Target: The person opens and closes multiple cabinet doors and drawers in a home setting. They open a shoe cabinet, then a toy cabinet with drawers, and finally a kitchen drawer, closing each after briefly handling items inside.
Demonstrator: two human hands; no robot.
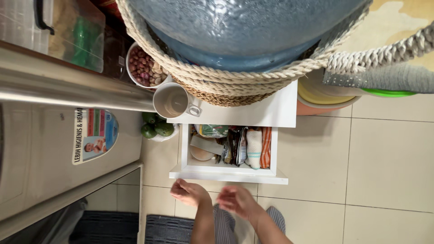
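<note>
While open, drawer (228, 174) front toward person.

The open drawer (228, 173) shows smooth, white-painted board with a matt face, and folded cloth (254, 148) sits inside beside glossy plastic packets (233, 147). Above it, the water jug (246, 27) gleams in translucent blue plastic, ringed by a basket (217, 79) of rough, coarse-twisted rope. The mug (172, 101) looks like smooth cream plastic. Pale floor tiles (389, 162) carry a soft sheen, and the appliance (40, 149) shows satin grey metal.
</note>
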